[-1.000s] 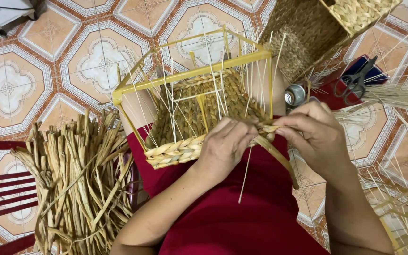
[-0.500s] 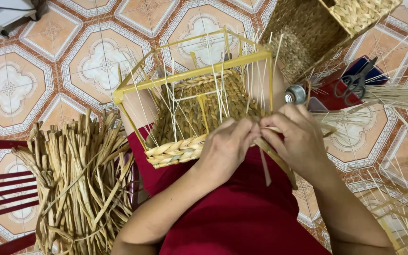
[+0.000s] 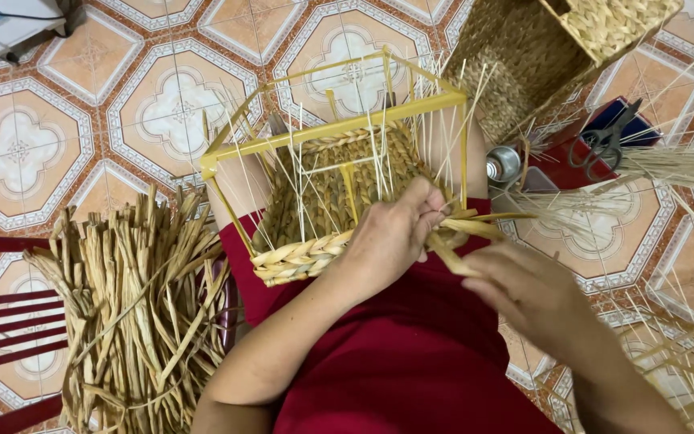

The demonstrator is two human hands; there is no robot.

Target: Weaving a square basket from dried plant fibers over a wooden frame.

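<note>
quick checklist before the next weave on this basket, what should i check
1. Left hand pinning the braid at the frame's near edge: ok, fingers pressed on it.
2. Right hand has a strand in its grip: cannot tell, fingers touch it but closure is hidden.
3. Yellow frame steady on the lap: ok, it rests upright between the knees.
4. Thin upright stakes free to weave around: ok, they stand apart, unbroken as far as visible.
5. Spare straw bundle at hand: ok, heaped beside the left arm.
6. Scissors nearby: ok, lying on the floor to the right.
</note>
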